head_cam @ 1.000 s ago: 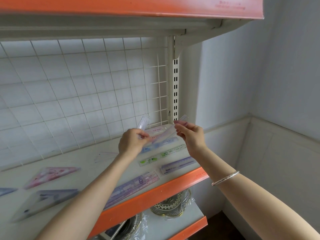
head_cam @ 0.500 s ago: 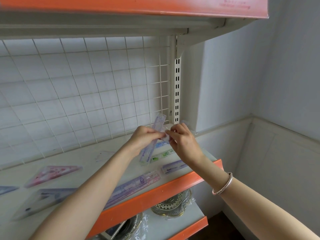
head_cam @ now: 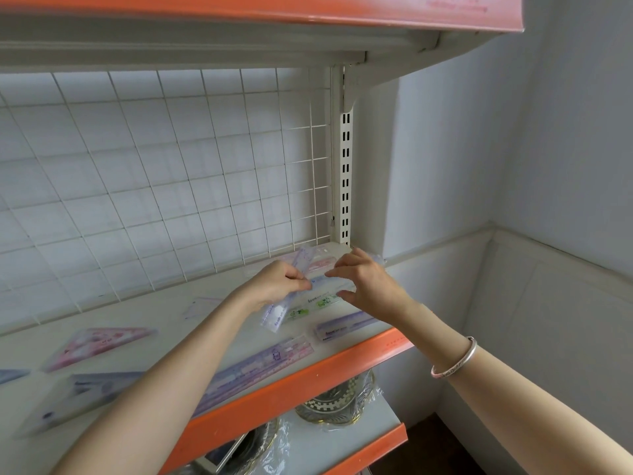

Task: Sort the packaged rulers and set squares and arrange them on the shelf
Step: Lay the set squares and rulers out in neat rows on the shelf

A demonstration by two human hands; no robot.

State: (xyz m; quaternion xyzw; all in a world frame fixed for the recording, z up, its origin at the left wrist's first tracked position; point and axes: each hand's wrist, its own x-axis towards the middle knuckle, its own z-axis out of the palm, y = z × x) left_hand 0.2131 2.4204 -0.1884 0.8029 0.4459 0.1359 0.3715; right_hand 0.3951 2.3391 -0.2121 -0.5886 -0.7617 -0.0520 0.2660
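My left hand (head_cam: 279, 281) grips a clear purple-printed packaged ruler (head_cam: 277, 313), tilted with its far end up toward the wire grid. My right hand (head_cam: 366, 281) pinches a pale blue packaged ruler (head_cam: 329, 282) low over the right end of the shelf (head_cam: 144, 313). Flat beside it lie a pink ruler pack (head_cam: 322, 264), a green-printed ruler (head_cam: 313, 305), a purple ruler (head_cam: 346, 325) and a long purple ruler (head_cam: 260, 366). Set squares rest at the left: a pink set square (head_cam: 99, 344) and a purple set square (head_cam: 82, 392).
A white wire grid (head_cam: 154, 186) backs the shelf and a slotted upright (head_cam: 345, 166) stands at its right end. An orange-edged shelf (head_cam: 239, 12) hangs overhead. The lower shelf (head_cam: 359, 426) holds wrapped metal dishes (head_cam: 334, 399). A grey wall closes the right side.
Both hands have come down from chest height to just above the shelf's right end. The left hand's ruler has swung from level to steeply tilted, and the right hand's ruler now sits low.
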